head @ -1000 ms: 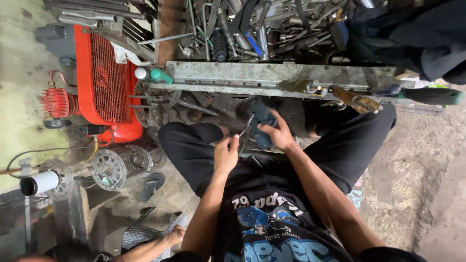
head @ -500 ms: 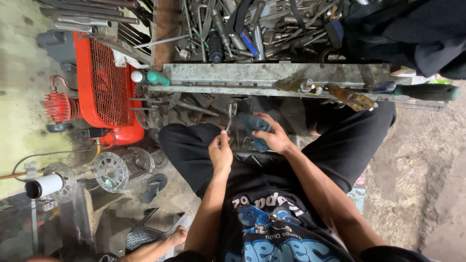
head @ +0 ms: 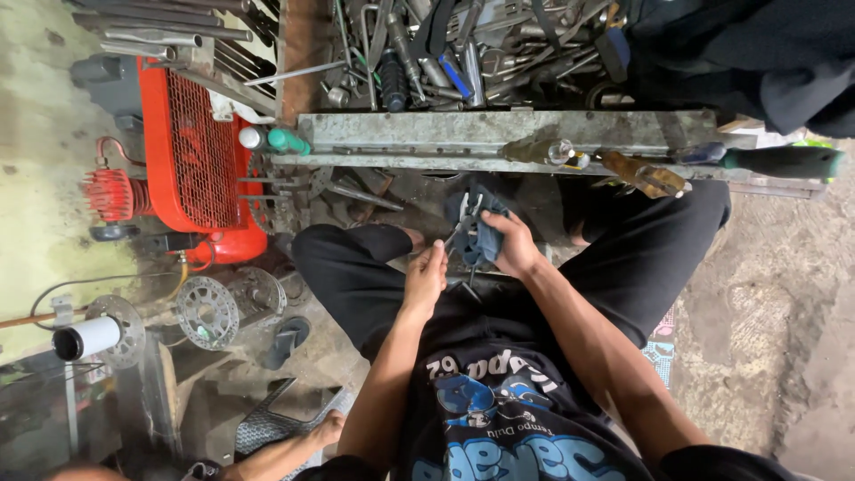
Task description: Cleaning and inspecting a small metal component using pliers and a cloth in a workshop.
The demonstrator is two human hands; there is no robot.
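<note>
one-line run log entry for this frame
left hand: on pliers | right hand: holds blue rag | metal bench ahead

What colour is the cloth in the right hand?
Dark blue: the cloth sits bunched in the right hand, seen in the head view.

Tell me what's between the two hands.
In the head view, pliers and a dark blue rag sit between the left hand and the right hand.

Left hand (head: 426,278) is gripping the pliers (head: 463,223), right hand (head: 512,245) is clutching a dark blue rag (head: 485,239) against them, over the lap, below the tool-strewn table (head: 499,134).
</note>
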